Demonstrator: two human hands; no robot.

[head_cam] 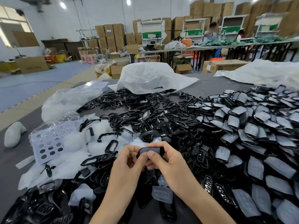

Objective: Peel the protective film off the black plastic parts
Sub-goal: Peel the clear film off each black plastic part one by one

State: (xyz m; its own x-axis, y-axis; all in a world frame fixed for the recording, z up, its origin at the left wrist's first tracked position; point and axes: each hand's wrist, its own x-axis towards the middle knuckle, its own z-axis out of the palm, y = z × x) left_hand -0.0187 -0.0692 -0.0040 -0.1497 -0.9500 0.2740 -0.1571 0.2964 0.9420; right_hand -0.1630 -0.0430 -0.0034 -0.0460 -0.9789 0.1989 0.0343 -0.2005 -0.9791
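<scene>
- A wide dark grey table (218, 84) fills the foreground of a large workshop with white walls and a blue floor (32, 78).
- Brown cardboard boxes (110, 36) are stacked high along the back wall, and long work tables (210, 46) stand in front of them with a blurred person (210, 33) beside them.
- Both hands meet low in the centre, just above the table.
- The left hand (127, 160) and the right hand (163, 157) each curl their fingers round one small black part (149, 150), pinching it between them; the right thumb presses on its face, which is covered with cloudy grey film.
- To the right lies a deep heap of covered parts (258, 135): flat, rounded black pieces, each with a dull whitish film on top.
- In the centre and far middle lies a tangle of bare frames (137, 110), glossy black and open in the middle.
- To the left, thin translucent film scraps (72, 143) lie loose, next to a pale sheet with round holes (47, 143).
- A white plastic bag (152, 76) sits open at the far side, with a few frames at its mouth.
- A crumpled clear bag (69, 99) lies on the left; its contents cannot be made out.
</scene>
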